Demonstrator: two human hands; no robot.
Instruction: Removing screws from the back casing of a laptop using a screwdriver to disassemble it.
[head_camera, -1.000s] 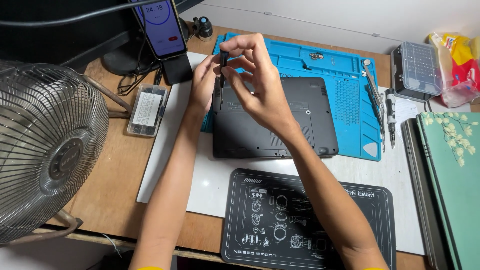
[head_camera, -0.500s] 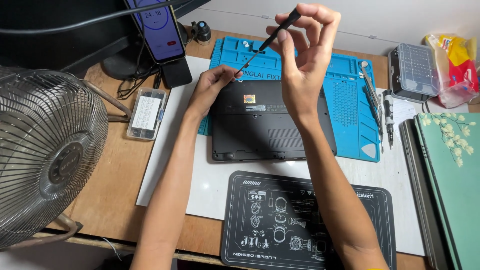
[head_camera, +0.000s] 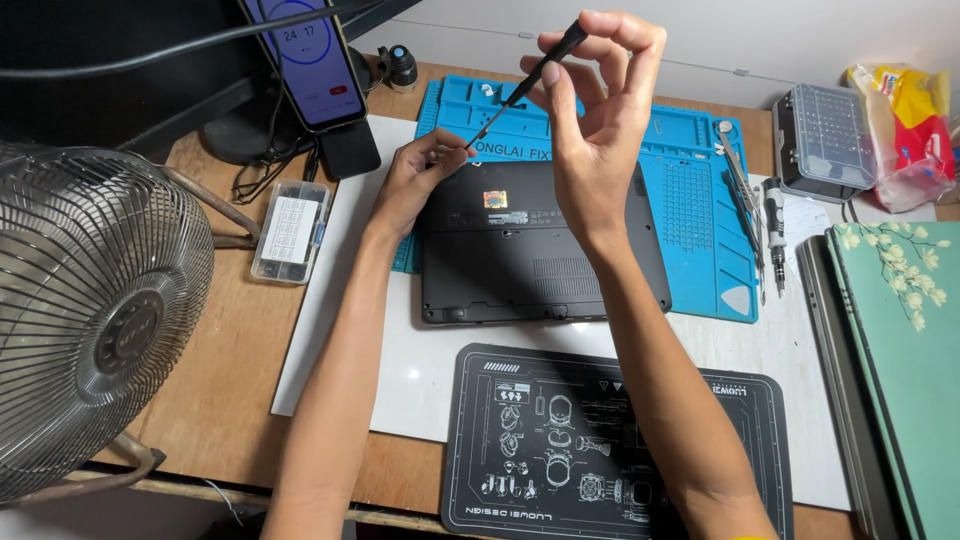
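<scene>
Grip check: my right hand (head_camera: 600, 110) pinches a slim black screwdriver (head_camera: 520, 85) by its handle between thumb and fingertips, raised above the laptop (head_camera: 540, 250), shaft angled down-left. Tip ends right at my left hand (head_camera: 415, 180), whose fingers are pressed together around something tiny at the laptop's rear-left corner; can't tell whether it's a screw, too small to see.

Progress, my read: laptop lies closed and upside down, bottom cover on and seated, no gap showing. So cover removal isn't done. Whether other screws are out I can't say; screw holes aren't resolvable from here. Looks like early-to-mid screw work, lifting the cover all to come.

Around the laptop:
- blue repair mat (head_camera: 700, 200) under it, sticking out behind and to the right; tweezers and spare drivers (head_camera: 750, 210) lie along the mat's right edge
- grey bit case (head_camera: 825, 140) beyond those, right-rear
- dark printed mat (head_camera: 610, 440) in front of the laptop, bare
- small clear parts box (head_camera: 290, 230) left of the laptop
- phone on a stand (head_camera: 310, 60) left-rear, screen lit
- metal fan (head_camera: 90, 310) far left on the bench (head_camera: 230, 390)
- green flowered notebook (head_camera: 900, 360) far right

Obstructions: nothing sits on the laptop. My own forearms cross its left and middle, hiding part of the cover.
</scene>
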